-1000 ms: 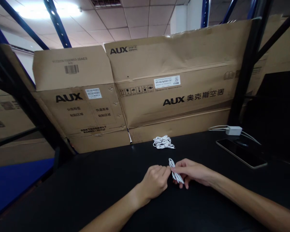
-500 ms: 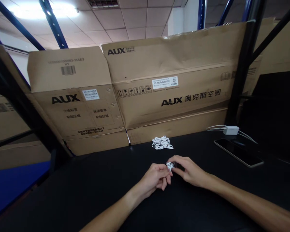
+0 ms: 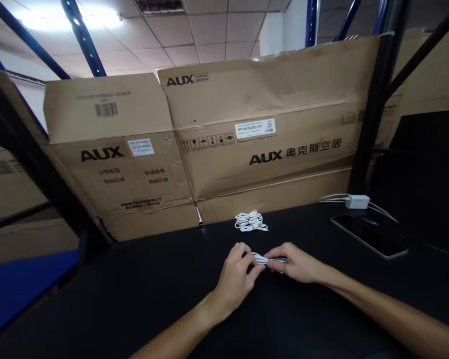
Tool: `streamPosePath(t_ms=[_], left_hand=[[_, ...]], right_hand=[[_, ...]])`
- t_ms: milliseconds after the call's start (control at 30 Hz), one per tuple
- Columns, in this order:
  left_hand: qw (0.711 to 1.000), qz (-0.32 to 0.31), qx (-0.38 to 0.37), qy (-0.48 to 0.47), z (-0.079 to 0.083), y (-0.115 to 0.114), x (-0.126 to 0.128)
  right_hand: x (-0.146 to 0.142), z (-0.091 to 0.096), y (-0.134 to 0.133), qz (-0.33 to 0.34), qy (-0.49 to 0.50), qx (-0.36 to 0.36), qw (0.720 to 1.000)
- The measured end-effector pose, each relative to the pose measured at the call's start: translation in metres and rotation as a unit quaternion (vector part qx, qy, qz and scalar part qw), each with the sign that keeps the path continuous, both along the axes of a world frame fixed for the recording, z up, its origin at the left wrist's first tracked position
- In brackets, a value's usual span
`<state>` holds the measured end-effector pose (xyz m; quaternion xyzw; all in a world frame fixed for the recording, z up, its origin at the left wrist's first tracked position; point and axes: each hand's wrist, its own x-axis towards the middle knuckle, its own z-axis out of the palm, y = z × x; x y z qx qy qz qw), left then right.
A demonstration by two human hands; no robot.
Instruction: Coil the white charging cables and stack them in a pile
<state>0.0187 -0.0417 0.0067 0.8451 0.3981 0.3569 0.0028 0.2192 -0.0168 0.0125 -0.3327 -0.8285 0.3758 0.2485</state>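
A small bundle of white cable is stretched between my two hands over the black table. My left hand pinches its left end between thumb and fingers. On the other side, my right hand grips the right part, where strands show past the fingertips. Something dark, perhaps a tie, crosses the bundle near my right thumb, too small to make out. Beyond my hands lies a pile of similar white cables, coiled and bound with dark ties.
A phone lies at the right, with a white charger and its leads behind it. Cardboard boxes form a wall at the back of the black table. A dark metal post rises at the right.
The cable bundle has turned from end-on to lying sideways between my hands. My left hand has rolled over, its knuckles now up; my right hand has shifted slightly.
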Motion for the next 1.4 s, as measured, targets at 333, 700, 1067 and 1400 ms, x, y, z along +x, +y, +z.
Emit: streamPosePath(t_ms=[333,700,1067,1400], left_hand=[[0.993,-0.014,-0.006,0.116,-0.009,0.043,-0.007],[0.986,0.076,-0.026,0.146,-0.006,0.044,-0.028],[0.938,-0.093,-0.168,0.289,0.007,0.000,-0.037],[0.934,-0.107,-0.187,0.285,0.008,0.003,-0.036]], right_hand=[[0.002,-0.026,0.028,-0.107,-0.037,0.220,0.969],[0.040,-0.037,0.039,-0.104,-0.158,0.159,0.969],[0.036,-0.012,-0.020,0.037,-0.206,0.145,0.967],[0.035,-0.012,-0.019,0.030,-0.226,0.148,0.962]])
